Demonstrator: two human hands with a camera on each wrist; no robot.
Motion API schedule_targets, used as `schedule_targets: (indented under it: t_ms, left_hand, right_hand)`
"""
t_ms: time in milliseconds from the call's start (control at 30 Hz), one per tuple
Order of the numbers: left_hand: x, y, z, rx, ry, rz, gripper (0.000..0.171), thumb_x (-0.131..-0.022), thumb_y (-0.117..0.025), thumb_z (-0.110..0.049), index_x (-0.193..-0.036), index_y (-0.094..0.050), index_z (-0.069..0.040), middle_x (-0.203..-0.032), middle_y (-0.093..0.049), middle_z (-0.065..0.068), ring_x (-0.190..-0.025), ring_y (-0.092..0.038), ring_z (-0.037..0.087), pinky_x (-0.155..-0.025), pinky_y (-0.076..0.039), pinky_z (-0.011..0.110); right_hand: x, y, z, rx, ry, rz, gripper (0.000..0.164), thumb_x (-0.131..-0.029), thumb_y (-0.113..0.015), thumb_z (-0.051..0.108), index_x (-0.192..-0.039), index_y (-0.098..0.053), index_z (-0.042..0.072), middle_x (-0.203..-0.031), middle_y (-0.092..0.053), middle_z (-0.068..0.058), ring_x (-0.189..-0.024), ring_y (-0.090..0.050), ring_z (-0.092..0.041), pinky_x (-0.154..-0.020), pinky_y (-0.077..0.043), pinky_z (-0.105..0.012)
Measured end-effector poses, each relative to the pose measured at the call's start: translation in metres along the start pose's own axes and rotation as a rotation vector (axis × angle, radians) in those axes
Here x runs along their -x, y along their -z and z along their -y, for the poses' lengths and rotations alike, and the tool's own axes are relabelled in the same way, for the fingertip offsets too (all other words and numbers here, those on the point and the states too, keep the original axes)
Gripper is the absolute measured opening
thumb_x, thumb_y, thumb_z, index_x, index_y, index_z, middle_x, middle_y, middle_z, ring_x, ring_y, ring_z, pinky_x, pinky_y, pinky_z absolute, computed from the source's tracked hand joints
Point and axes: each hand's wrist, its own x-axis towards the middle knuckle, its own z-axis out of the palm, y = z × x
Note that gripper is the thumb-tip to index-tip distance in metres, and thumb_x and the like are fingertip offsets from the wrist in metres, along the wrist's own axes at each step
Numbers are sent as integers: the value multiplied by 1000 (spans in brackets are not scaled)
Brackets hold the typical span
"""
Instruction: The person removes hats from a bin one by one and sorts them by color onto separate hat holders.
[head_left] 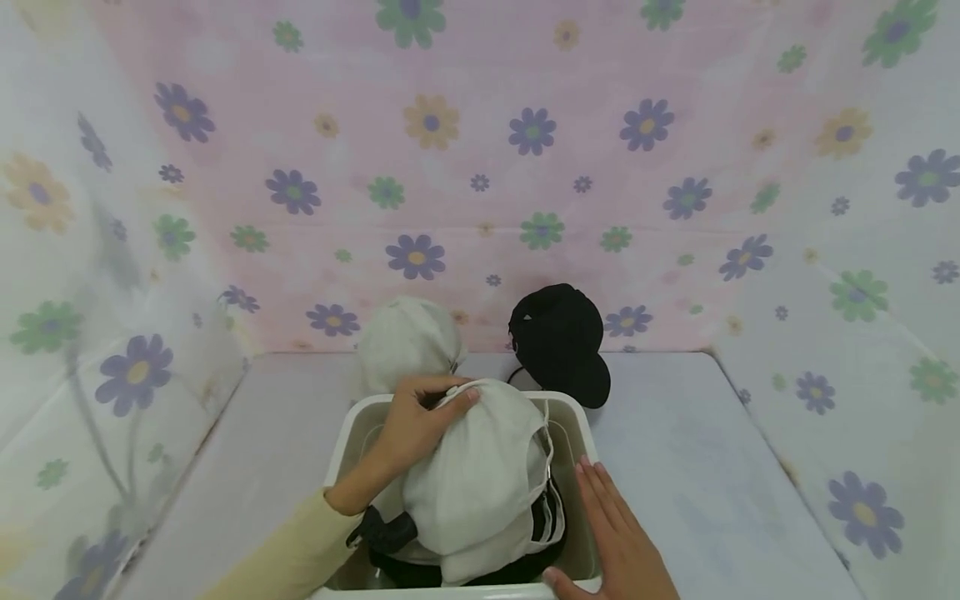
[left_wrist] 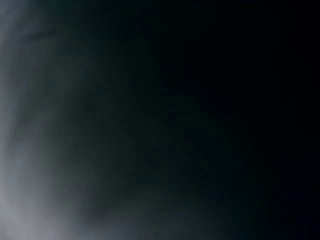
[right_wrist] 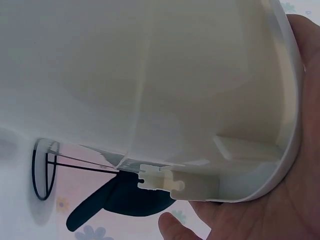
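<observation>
My left hand (head_left: 423,425) pinches the crown of an off-white cap (head_left: 480,475) between thumb and fingers. That cap sits in a white plastic bin (head_left: 579,508), on top of more off-white and black caps. Along the bin's right side, my right hand (head_left: 618,533) lies with straight fingers against the rim, thumb near the front corner. The right wrist view shows the palm against the rim of the bin (right_wrist: 165,90), seen from outside. The left wrist view is almost wholly dark, and nothing in it can be made out.
Behind the bin a black cap (head_left: 562,342) hangs on a black wire stand (right_wrist: 80,165), visible in the right wrist view. To its left stands another off-white cap (head_left: 408,342). A white table (head_left: 697,467) lies beneath, with flowered cloth walls (head_left: 487,167) around it.
</observation>
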Motion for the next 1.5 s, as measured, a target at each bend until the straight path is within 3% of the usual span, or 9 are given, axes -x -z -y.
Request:
schedule_targets:
  t_ms: [167,300,567,700,933,1133,1267,1367,1500]
  left_hand:
    - [2,1,-5,-28,-42,-2,12,-94,-73,-9,-103,-81,-8,-93,-79,7,-75,-70,11,-66,-57,28]
    - [4,3,-13,-43,-51,-3,12,-94,-73,-9,-103,-81,-8,-96,-79,7,-79,-71,12,-70,-59,29]
    - [7,11,-34,-106,-3,-97,13,-93,-75,-16,-105,-82,-12,-96,-79,5,-80,-73,12,-69,-60,29]
    - [6,17,-47,-133,-16,-135,13,-93,-76,-16,-104,-82,-13,-94,-79,4,-78,-72,12,-67,-60,29]
    - [-2,40,-83,-197,-146,-284,14,-92,-74,-6,-104,-81,-4,-92,-78,13,-73,-72,7,-62,-59,23]
    - [-14,61,-119,-218,-391,-535,13,-90,-72,0,-99,-79,5,-89,-77,-6,-70,-72,2,-65,-57,16]
    - [-28,74,-135,-239,-486,-666,12,-89,-74,-8,-93,-82,0,-84,-78,-5,-68,-71,2,-67,-55,15]
    - [-42,82,-139,-304,-521,-707,13,-89,-74,-13,-93,-83,-5,-80,-77,-2,-62,-66,1,-62,-50,14]
    - [-63,88,-135,-393,-560,-705,15,-92,-72,-15,-95,-84,-7,-70,-73,9,-55,-56,-2,-56,-40,14]
  right_hand:
    - [0,-1,1,3,-7,11,116,-73,-84,57,-163,-24,17,-161,-41,-8,-154,-5,4,-94,-56,-50]
    - [0,0,1,-6,-3,9,117,-71,-86,54,-163,-26,15,-161,-41,-9,-154,-6,2,-94,-56,-51]
    - [-2,0,1,-14,20,-8,115,-72,-85,56,-162,-27,13,-160,-41,-11,-155,-9,-1,-93,-56,-52]
    - [0,0,-2,-1,40,-27,115,-73,-84,58,-162,-27,12,-160,-41,-10,-155,-13,-4,-92,-56,-48]
    - [-1,3,-2,-5,30,-6,110,-78,-79,61,-162,-28,10,-160,-41,-11,-155,-8,-1,-93,-56,-51]
    - [-1,5,0,-31,-7,28,110,-79,-79,60,-163,-25,15,-161,-40,-11,-154,-3,4,-93,-56,-52]
    - [0,5,2,-48,-30,54,107,-79,-80,57,-162,-27,13,-161,-40,-11,-153,1,7,-93,-56,-53]
    - [0,5,2,-44,-29,52,107,-79,-80,56,-162,-27,14,-161,-40,-11,-153,1,7,-93,-56,-52]
    - [1,6,2,-29,-14,33,108,-79,-81,56,-163,-27,15,-160,-42,-11,-154,-3,4,-92,-57,-52]
